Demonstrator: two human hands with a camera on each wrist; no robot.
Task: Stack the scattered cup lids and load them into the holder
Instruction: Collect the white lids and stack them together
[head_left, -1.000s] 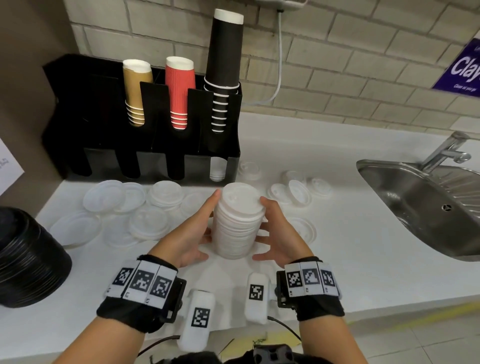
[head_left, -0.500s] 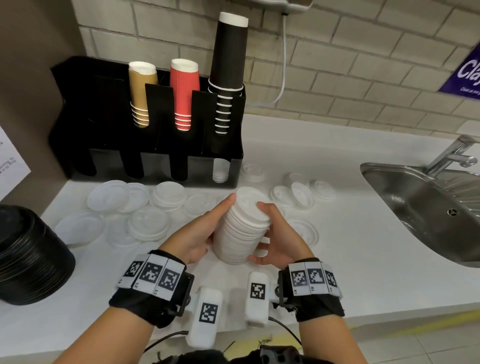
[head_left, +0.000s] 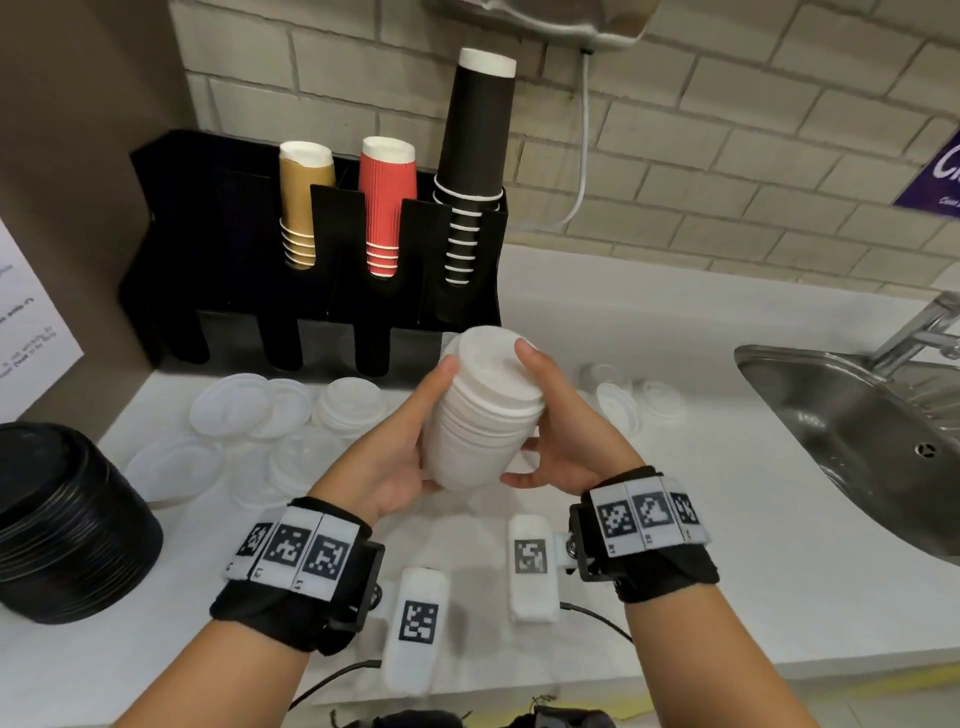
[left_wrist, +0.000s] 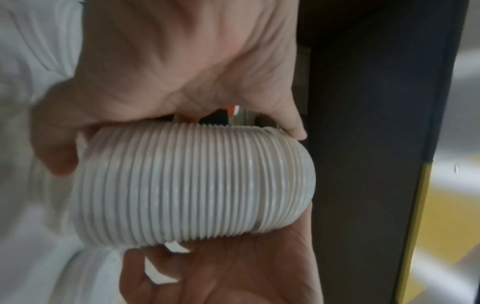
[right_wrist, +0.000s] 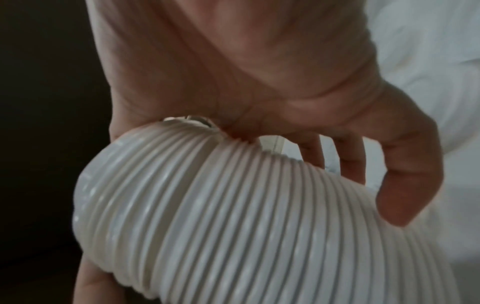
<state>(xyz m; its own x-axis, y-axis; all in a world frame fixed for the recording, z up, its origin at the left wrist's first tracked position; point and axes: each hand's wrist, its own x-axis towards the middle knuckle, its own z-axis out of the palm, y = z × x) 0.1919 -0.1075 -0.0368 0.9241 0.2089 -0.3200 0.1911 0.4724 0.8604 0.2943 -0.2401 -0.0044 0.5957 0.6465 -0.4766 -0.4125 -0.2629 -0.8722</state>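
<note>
A tall stack of white cup lids (head_left: 483, 410) is held above the counter between both hands, tilted with its top toward the black holder (head_left: 171, 234). My left hand (head_left: 405, 441) grips its left side and underside. My right hand (head_left: 561, 436) wraps the right side, with a fingertip on the top lid. The left wrist view shows the ribbed stack (left_wrist: 192, 185) under my left hand (left_wrist: 182, 72). In the right wrist view my right hand (right_wrist: 233, 61) curls over the stack (right_wrist: 233, 216). Loose lids (head_left: 234, 410) lie on the counter to the left, and more loose lids (head_left: 639, 400) to the right.
The holder's upper slots carry brown cups (head_left: 304, 208), red cups (head_left: 387, 202) and tall black cups (head_left: 475, 156). A pile of black lids (head_left: 67, 519) sits at the near left. A steel sink (head_left: 857, 431) with a tap (head_left: 924, 332) is on the right.
The stack stood on the counter between both hands. Now both hands have lifted it, tilted it and carried it closer to the holder.
</note>
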